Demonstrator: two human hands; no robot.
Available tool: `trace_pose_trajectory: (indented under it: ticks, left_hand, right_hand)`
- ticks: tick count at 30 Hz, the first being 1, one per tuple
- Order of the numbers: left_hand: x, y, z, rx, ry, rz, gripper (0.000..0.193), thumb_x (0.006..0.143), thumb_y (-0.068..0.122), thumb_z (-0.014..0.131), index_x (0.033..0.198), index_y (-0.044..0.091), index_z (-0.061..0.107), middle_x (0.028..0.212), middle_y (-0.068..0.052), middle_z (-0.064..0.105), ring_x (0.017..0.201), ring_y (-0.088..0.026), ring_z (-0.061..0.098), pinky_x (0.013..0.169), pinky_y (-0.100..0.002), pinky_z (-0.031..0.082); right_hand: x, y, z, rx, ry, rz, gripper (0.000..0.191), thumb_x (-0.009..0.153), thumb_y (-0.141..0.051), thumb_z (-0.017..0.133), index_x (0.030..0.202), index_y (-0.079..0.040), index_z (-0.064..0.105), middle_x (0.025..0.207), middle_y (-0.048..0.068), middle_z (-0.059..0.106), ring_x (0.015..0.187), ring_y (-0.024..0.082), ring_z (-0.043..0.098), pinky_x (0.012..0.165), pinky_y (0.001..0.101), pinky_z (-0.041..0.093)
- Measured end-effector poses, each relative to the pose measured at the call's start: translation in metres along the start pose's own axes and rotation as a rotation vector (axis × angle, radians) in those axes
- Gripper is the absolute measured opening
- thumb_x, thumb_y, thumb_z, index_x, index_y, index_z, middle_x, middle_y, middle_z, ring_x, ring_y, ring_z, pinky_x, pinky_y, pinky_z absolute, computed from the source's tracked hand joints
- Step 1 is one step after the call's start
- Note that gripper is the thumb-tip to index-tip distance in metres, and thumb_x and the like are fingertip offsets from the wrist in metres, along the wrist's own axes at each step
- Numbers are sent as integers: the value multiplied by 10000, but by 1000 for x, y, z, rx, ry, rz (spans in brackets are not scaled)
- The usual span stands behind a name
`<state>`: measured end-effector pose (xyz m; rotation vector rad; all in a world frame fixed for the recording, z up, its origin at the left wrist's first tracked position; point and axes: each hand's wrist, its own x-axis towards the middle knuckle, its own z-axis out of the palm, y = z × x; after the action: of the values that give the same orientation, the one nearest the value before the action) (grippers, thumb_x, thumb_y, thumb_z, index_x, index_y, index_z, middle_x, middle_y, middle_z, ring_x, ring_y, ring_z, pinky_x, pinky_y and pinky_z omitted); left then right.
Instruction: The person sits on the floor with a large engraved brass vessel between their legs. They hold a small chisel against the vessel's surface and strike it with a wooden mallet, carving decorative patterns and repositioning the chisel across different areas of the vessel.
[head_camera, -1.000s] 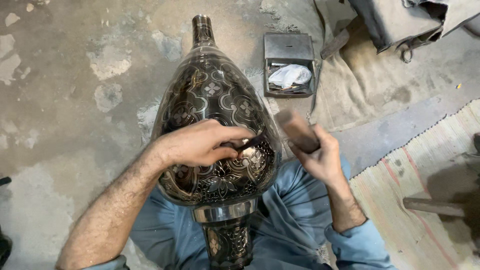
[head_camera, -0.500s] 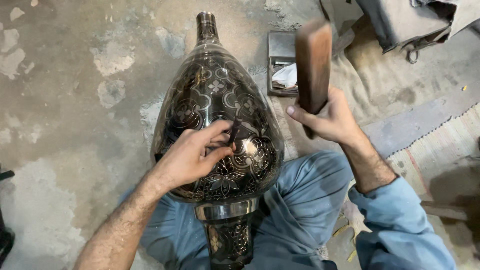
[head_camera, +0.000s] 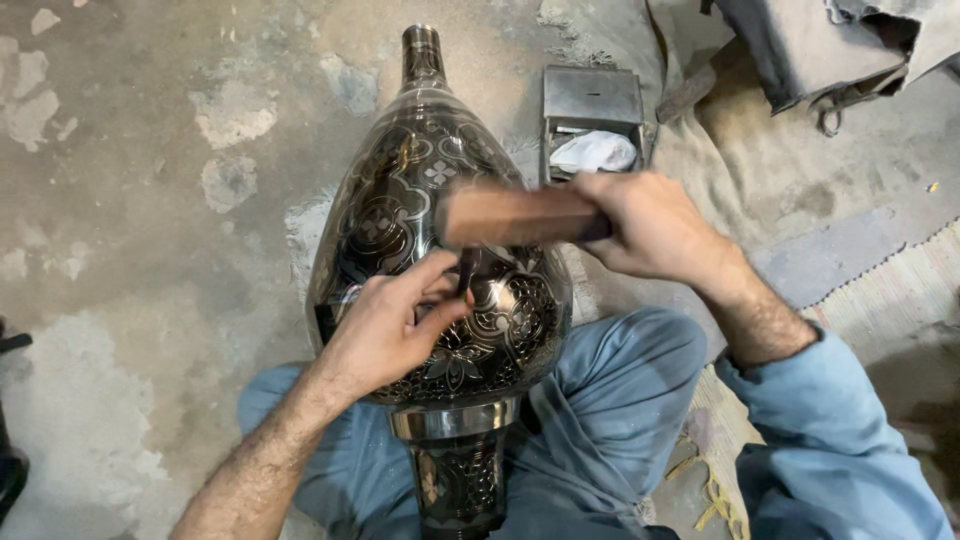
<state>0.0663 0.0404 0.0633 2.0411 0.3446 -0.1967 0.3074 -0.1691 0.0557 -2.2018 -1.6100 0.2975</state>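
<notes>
- Head view, work in hand: large dark metal vase (head_camera: 440, 250) lay on its side across the person's lap, neck pointing away over the concrete floor (head_camera: 150, 150), foot toward the body.
- Left hand (head_camera: 385, 335): rested on the vase's belly, grip pinched on a thin dark chisel (head_camera: 465, 275) whose tip met the surface.
- Right hand (head_camera: 650, 230): grip clenched round a brown wooden mallet (head_camera: 510, 215), held level just above the chisel's head; the mallet showed blurred.
- Progress, as judged: floral and scroll ornament already covered the belly, shoulder and foot on the side that showed; the patch under the chisel appeared to be the one being cut. The far side was hidden, so what remained could not be told.
- Packages: open grey metal box (head_camera: 592, 115) stood on the floor just beyond the right hand, rectangular, holding a crumpled white wrapper or cloth (head_camera: 595, 152). No label or sign could be made out.
- Surroundings: sacking (head_camera: 760, 170) and a striped mat (head_camera: 890, 290) lay on the right.
</notes>
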Motion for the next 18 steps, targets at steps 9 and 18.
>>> trace_pose_trajectory:
  ticks: [9,18]
  left_hand:
    - [-3,-7,-1,-68,60,159,467,947,94,719,1387,69,561,1125,-134,804,1018,-228,814,849,-329,669]
    - [47,10,-28,157,-268,362,481,932,120,701,1383,62,545,1070,-124,806,963,-207,770,796,-385,627]
  right_hand:
    - [-17,-1,9,116,169,-71,424,749,-154,793,1142,-48,671,850,169,726,792,357,716,678,415,549]
    - [-67,-3,71,-4,-39,434,340,762,-195,859,1043,-70,715,743,206,725,739,398,715,653,483,548]
